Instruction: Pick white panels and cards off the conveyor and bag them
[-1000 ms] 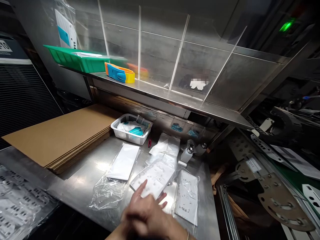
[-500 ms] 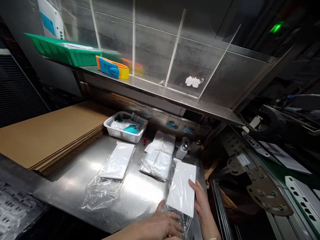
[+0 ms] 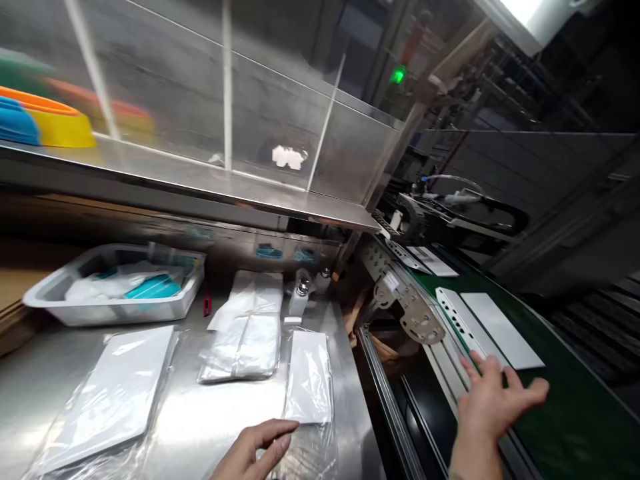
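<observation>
My left hand (image 3: 260, 448) is over the steel table at the near corner of a bagged white packet (image 3: 309, 377), thumb and fingers apart, with nothing visible between them. Out to the right, my right hand (image 3: 495, 400) hovers over a green conveyor belt (image 3: 565, 413), fingers spread. Just beyond its fingertips lies a white panel with dark cutouts (image 3: 463, 323), and a plain white panel (image 3: 500, 330) lies beside that. A second bagged white packet (image 3: 113, 393) rests at the table's left. Between the packets is a tied stack of clear bags (image 3: 245, 333).
A grey tray (image 3: 185, 310) holds wrappers at the back left, near a small red object (image 3: 207, 305). Bottles (image 3: 299, 298) stand behind the packet. A steel shelf (image 3: 175, 177) overhangs the back. A metal frame edges the conveyor.
The view has swung right. My right hand has left the bagged packet, which now lies on the table, and has moved right over the belt. My left hand remains near the packet's lower end.
</observation>
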### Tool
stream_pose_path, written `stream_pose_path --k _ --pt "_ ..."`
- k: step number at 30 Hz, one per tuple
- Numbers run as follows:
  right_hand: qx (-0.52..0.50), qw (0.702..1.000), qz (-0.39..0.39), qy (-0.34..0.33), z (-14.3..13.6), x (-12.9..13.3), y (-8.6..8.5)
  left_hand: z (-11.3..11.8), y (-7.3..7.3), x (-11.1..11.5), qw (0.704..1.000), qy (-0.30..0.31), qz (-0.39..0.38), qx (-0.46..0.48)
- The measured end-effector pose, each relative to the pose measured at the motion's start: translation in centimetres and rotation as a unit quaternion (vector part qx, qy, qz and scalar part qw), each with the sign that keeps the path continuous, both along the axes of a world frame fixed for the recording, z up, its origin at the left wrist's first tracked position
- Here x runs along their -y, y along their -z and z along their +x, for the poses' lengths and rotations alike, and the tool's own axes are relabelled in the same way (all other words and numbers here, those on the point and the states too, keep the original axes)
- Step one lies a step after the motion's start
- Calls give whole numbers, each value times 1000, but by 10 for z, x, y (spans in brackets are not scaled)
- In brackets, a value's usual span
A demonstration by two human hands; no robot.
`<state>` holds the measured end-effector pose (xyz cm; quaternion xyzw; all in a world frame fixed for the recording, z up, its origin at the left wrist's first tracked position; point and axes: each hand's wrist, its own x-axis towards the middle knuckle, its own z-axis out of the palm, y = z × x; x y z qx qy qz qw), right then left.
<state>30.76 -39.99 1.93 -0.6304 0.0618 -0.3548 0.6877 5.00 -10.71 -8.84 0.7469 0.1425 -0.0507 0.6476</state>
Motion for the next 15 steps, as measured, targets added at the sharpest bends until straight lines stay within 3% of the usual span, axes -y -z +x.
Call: stream_pose_path --k 1,3,5,10,13,15 --pt "-40 996 80 -10 6 22 -12 5 0 1 1000 7 -19 3" --pt "-151 957 239 -63 22 54 -28 12 -3 5 998 21 -61 6" --pt "-213 917 322 -98 40 68 -33 15 -7 10 995 30 -93 4" --pt "-177 929 317 -68 65 62 -38 11 -15 -1 992 -15 -124 8" --pt "-138 945 285 -79 59 47 -45 9 -25 -26 974 -110 -198 16" --pt "-118 954 246 -123 50 24 -48 8 -35 -44 940 -204 -271 30"
